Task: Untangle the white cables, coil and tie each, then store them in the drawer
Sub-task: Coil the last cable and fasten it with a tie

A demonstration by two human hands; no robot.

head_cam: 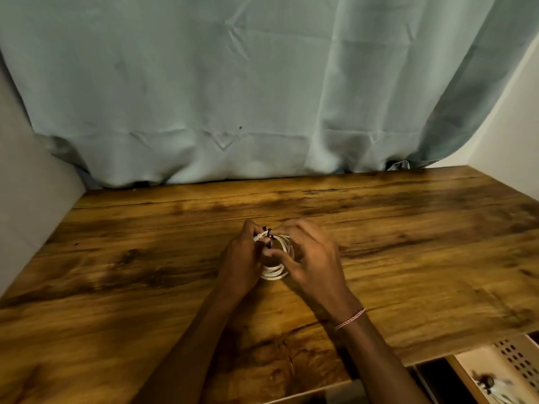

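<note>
A coiled white cable (274, 272) lies on the wooden desk (145, 258) between my hands. My left hand (243, 258) grips the coil's left side, with its fingers curled at the top. My right hand (312, 258) holds the right side, and its fingertips pinch at a small black tie (269, 232) wrapped round the top of the coil. Much of the coil is hidden by my fingers. At the lower right an open drawer (501, 374) shows another white bundle (493, 387) with a dark tie inside, blurred.
A pale blue-green curtain (233, 97) hangs behind the desk's far edge. White walls flank the desk on both sides. A perforated white tray wall (516, 357) lines the drawer.
</note>
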